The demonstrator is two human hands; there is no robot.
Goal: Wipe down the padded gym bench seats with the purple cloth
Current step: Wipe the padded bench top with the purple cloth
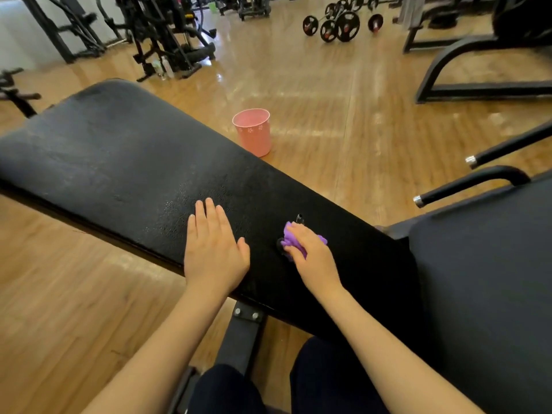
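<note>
A long black padded bench pad (119,162) runs from the upper left down to the right, and its surface looks wet and beaded in the middle. My left hand (213,249) lies flat on the pad near its front edge, fingers straight. To its right, my right hand (310,255) holds the bunched purple cloth (321,239) down against the pad. A second black seat pad (490,279) adjoins at the right.
A pink bucket (254,131) stands on the wooden floor just behind the bench. Black handle bars (469,182) stick out at the right. Barbells with plates (340,25) lie farther back, with gym machines (167,34) at the upper left and a frame (478,70) at the upper right.
</note>
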